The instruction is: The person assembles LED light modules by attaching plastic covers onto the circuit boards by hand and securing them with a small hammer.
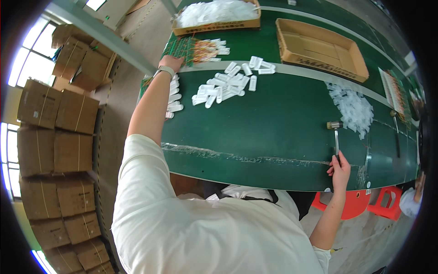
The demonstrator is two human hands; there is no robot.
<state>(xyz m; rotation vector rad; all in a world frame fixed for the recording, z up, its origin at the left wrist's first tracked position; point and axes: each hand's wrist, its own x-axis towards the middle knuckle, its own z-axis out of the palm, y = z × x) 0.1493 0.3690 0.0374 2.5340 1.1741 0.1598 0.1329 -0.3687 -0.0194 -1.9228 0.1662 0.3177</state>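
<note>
Head view: one green table [255, 132], work apparently partway. Left hand [171, 63]: at the far left, over green strips with orange wires and white ends [207, 49]; fingers bent downward, their opening and any hold impossible to tell. Right hand [340, 171]: at the near edge, fingers closed around the handle of a hammer [336, 137], head pointing away. White cases: one row [174, 97] beside the left forearm, seemingly dealt with; one loose pile [223, 86], centre-left, seemingly left to do. Clear plastic pieces [356, 109]: one heap just beyond the hammer, apparently unused. Around: filled cardboard tray [219, 28], open cardboard box [315, 66], second hammer [397, 141], red stools [349, 205], stacked cartons [36, 150]. Obstacles: left forearm partly hiding the row; scuffed tape [242, 158] across the near table.
</note>
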